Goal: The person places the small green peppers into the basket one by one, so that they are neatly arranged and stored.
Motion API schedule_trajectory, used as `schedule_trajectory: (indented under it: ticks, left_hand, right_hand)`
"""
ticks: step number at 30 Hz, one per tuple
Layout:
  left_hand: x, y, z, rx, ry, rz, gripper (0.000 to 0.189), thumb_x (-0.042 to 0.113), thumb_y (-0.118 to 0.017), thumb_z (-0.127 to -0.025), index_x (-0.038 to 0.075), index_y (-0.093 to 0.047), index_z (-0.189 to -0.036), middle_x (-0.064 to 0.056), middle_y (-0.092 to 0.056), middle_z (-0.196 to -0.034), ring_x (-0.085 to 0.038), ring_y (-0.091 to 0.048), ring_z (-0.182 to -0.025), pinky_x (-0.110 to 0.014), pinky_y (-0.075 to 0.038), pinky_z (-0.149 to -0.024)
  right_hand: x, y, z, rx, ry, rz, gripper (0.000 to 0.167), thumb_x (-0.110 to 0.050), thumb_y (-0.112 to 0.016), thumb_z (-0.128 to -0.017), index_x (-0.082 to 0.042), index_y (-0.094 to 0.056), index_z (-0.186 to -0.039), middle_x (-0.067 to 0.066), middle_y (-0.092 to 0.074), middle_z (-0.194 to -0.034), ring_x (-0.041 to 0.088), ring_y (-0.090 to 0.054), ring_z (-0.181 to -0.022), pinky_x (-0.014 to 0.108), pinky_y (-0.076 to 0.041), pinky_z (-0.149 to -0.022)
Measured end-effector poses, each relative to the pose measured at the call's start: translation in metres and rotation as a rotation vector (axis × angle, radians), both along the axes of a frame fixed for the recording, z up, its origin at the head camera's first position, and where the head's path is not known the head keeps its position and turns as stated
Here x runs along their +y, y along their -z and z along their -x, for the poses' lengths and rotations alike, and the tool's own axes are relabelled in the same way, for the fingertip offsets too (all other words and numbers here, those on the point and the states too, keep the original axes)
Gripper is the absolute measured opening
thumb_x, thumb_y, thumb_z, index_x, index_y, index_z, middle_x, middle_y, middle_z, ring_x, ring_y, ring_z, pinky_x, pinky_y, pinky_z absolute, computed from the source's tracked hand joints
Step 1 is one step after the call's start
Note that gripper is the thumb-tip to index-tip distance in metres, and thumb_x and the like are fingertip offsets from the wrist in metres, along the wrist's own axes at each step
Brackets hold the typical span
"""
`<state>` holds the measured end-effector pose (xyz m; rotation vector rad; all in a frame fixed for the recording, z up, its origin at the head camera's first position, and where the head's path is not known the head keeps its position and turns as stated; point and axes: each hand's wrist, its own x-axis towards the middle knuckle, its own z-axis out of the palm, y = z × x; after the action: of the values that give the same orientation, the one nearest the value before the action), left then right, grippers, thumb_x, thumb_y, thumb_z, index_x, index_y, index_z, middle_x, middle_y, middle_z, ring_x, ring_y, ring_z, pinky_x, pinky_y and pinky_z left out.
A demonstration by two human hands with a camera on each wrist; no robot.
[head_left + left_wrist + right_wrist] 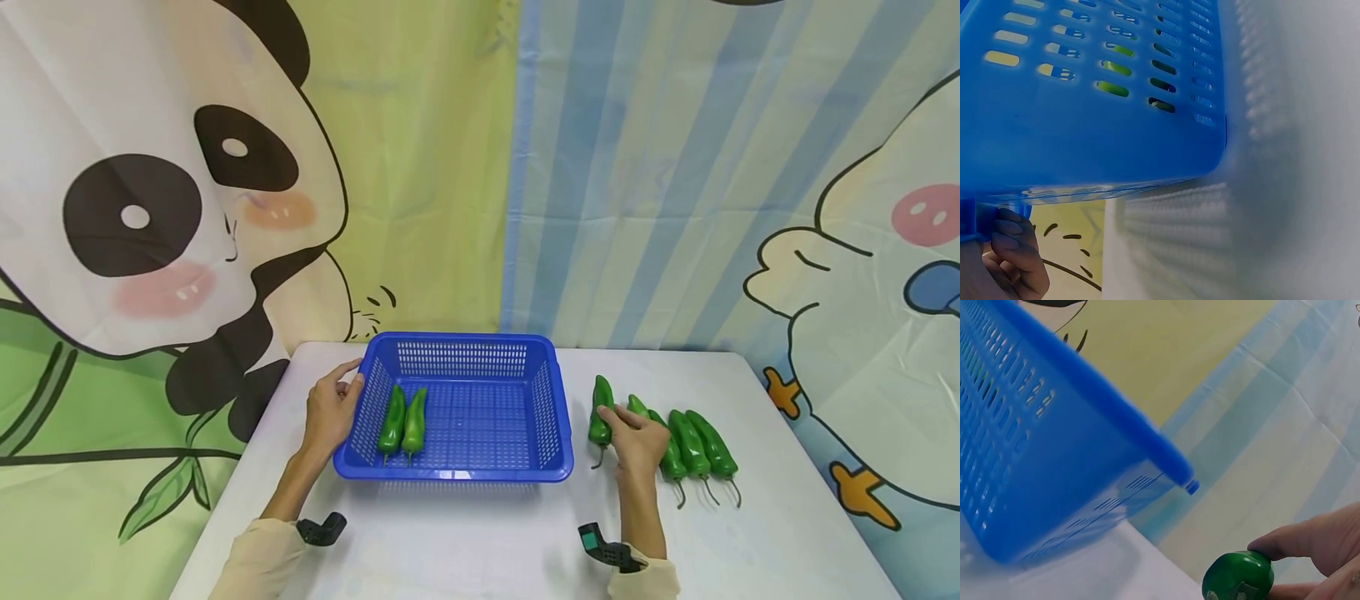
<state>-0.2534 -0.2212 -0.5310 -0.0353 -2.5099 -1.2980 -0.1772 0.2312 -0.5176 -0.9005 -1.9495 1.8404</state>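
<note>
Lower right, R hand [639,437] fingers pinch green pepper [602,398] mid-body, best hold; prob. light, firm, slick. Lower left, L hand [331,408] grips basket [453,476].

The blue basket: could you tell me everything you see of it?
The basket is blue, rectangular and open-topped, apparently plastic, with a smooth rim, slotted walls and a grid-like floor. It stands upright on the white table. Two green peppers lie side by side towards its left end. The left hand grips its left edge; the right hand does not touch it.
</note>
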Motion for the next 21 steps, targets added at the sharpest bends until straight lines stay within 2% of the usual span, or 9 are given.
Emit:
schedule_trajectory:
  ticks: [2,4,6,9,12,21]
  left_hand:
    - [0.000,0.000,0.000,0.000,0.002,-0.002,0.038,0.015,-0.062,-0.111,0.003,-0.067,-0.147,-0.004,-0.060,-0.060,-0.011,-0.049,-0.051,-0.025,-0.035,-0.047]
    - [0.000,0.000,0.000,-0.002,0.003,-0.003,0.038,0.015,-0.062,-0.111,0.003,-0.067,-0.147,-0.004,-0.059,-0.060,-0.012,-0.049,-0.051,-0.025,-0.034,-0.047]
    - [0.000,0.000,0.000,-0.005,0.004,-0.004,0.039,0.015,-0.062,-0.111,0.003,-0.066,-0.147,-0.003,-0.058,-0.060,-0.012,-0.049,-0.051,-0.025,-0.034,-0.047]
    - [0.000,0.001,0.000,-0.003,0.005,-0.006,0.038,0.015,-0.062,-0.111,0.003,-0.067,-0.147,-0.003,-0.058,-0.060,-0.012,-0.049,-0.051,-0.025,-0.034,-0.047]
    - [0.000,0.000,0.000,-0.001,0.007,-0.005,0.038,0.015,-0.062,-0.111,0.003,-0.067,-0.147,-0.003,-0.058,-0.059,-0.011,-0.048,-0.051,-0.025,-0.034,-0.048]
    - [-0.001,0.001,0.001,-0.017,0.001,-0.006,0.039,0.015,-0.062,-0.111,0.003,-0.066,-0.148,-0.003,-0.058,-0.059,-0.012,-0.049,-0.051,-0.025,-0.034,-0.048]
  right_hand:
    - [0.000,-0.004,0.000,0.014,0.006,0.048,0.053,-0.016,-0.082,-0.096,0.010,-0.067,-0.140,0.032,-0.056,-0.155,0.043,-0.060,-0.137,0.032,-0.061,-0.095]
    - [0.001,-0.007,-0.001,0.028,0.014,0.084,0.054,-0.015,-0.082,-0.096,0.011,-0.066,-0.140,0.030,-0.054,-0.158,0.034,-0.063,-0.128,0.019,-0.058,-0.078]
    - [0.001,-0.011,-0.001,0.045,0.017,0.118,0.055,-0.014,-0.082,-0.096,0.013,-0.065,-0.140,0.029,-0.051,-0.160,0.022,-0.066,-0.117,0.013,-0.055,-0.070]
    - [0.001,-0.014,-0.001,0.061,0.015,0.145,0.055,-0.013,-0.083,-0.096,0.014,-0.064,-0.141,0.027,-0.047,-0.163,0.002,-0.068,-0.096,0.013,-0.057,-0.070]
    - [0.001,-0.017,-0.001,0.076,0.008,0.161,0.056,-0.012,-0.083,-0.096,0.014,-0.063,-0.141,0.028,-0.046,-0.164,-0.008,-0.067,-0.083,0.014,-0.058,-0.071]
    - [-0.002,-0.024,-0.002,0.090,0.000,0.157,0.057,-0.012,-0.083,-0.096,0.015,-0.063,-0.142,0.029,-0.047,-0.161,-0.006,-0.067,-0.082,0.015,-0.058,-0.070]
